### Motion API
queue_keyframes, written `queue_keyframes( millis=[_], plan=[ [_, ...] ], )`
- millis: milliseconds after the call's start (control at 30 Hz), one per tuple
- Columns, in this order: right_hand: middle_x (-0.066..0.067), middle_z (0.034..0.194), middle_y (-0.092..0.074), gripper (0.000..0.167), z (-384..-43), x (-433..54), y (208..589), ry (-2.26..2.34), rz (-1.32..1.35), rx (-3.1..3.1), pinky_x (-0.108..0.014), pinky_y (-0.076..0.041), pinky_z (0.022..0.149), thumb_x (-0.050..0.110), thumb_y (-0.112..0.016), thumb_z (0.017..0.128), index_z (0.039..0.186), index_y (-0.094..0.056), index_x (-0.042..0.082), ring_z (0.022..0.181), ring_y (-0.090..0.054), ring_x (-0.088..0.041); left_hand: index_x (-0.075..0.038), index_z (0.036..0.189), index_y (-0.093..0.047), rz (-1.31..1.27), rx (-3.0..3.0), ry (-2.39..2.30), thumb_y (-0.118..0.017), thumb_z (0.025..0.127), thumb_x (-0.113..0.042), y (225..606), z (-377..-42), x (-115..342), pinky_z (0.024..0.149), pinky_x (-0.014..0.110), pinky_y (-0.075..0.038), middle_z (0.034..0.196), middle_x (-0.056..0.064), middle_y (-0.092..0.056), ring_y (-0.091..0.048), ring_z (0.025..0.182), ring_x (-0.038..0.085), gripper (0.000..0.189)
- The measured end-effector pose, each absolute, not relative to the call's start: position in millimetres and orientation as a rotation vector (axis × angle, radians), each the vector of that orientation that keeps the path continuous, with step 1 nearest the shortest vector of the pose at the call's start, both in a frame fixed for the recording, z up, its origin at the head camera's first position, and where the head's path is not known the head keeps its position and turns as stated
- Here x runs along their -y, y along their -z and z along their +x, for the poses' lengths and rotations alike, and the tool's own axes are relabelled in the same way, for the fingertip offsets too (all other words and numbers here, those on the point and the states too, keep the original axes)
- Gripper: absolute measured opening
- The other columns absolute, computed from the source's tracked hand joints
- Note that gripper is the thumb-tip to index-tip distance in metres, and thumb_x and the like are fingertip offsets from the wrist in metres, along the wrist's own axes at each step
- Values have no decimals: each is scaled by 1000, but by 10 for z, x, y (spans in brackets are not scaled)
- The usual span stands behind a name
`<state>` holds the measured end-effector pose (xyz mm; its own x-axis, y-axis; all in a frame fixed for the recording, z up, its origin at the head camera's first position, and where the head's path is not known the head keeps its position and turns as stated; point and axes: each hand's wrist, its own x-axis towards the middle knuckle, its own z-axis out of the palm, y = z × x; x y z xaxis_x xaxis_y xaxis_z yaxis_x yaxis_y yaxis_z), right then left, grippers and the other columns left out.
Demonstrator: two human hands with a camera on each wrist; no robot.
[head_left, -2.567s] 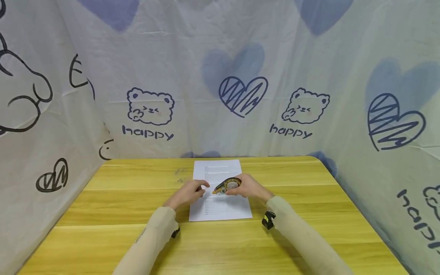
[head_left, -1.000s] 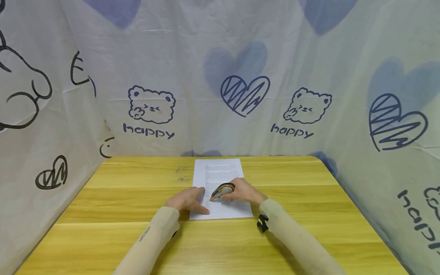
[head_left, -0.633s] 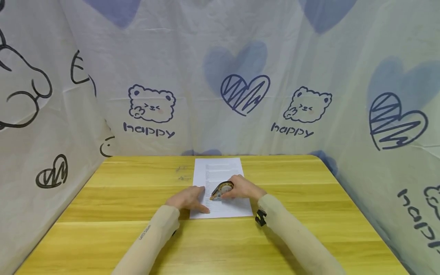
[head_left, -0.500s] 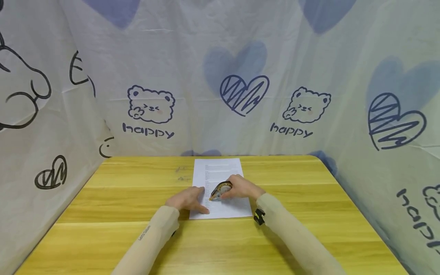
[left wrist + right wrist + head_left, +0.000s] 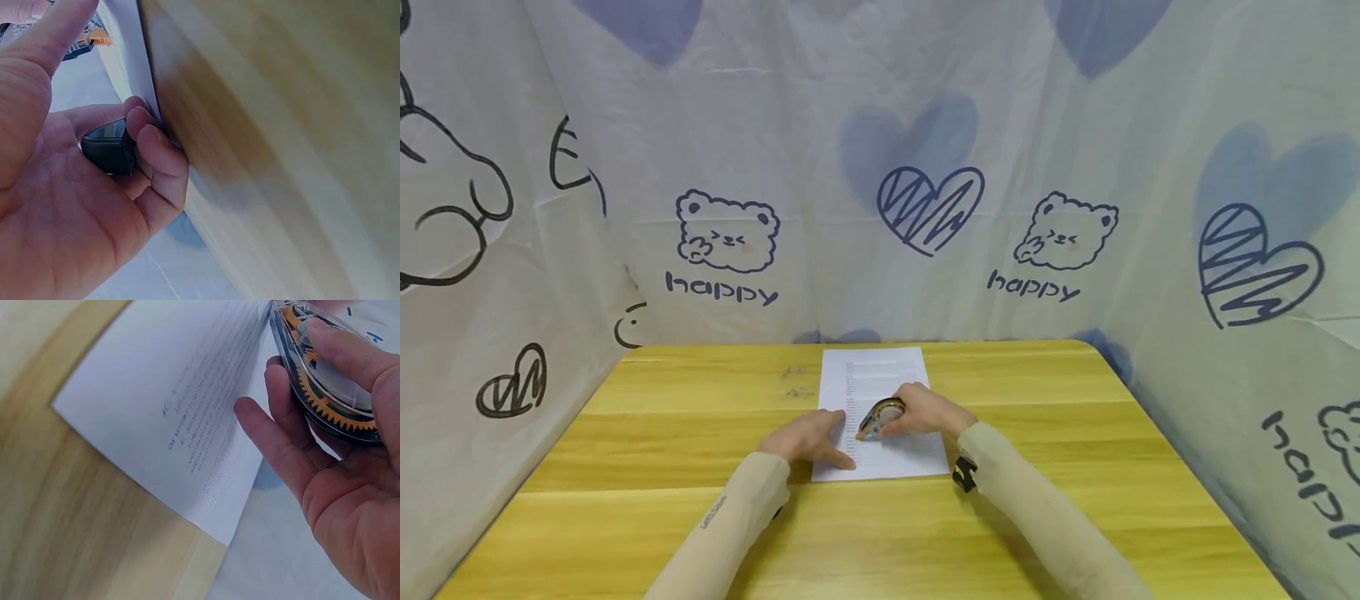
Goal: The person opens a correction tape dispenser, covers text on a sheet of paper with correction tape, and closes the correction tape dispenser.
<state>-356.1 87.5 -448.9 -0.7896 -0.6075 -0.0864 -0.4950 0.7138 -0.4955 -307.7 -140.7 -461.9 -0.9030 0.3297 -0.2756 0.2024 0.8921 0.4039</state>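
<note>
A white sheet of printed paper lies on the wooden table. My right hand grips a correction tape dispenser, its tip down at the left part of the printed lines. Through the clear case, orange gears of the dispenser show in the right wrist view, with the thumb on its side. My left hand rests over the paper's left edge, thumb pointing toward the dispenser's tip. In the left wrist view, its curled fingers hold a small dark cap against the palm; the head view hides this cap.
The wooden table stretches out around the paper on all sides. White cloth with bear and heart drawings hangs behind the table and along both sides. Faint grey marks show on the tabletop left of the paper.
Since the earliest frame, my right hand has brought the dispenser left and nearer to me. My left hand has spread its thumb onto the paper. Over the last second both hands have barely moved.
</note>
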Motion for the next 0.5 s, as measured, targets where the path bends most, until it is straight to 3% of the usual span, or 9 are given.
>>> queue_keyframes(
  millis=[500],
  plan=[
    [2,73,-66,27,-3557,-898,4497,672,-845,-2694,-22,-50,58,33,-81,78,85,-69,10,63,-57,-9,-4,149,-37,388,-2737,-506,-81,75,-46,4628,-3059,1388,118,47,-32,152,16,-42,-38,141,34,96]
  ],
)
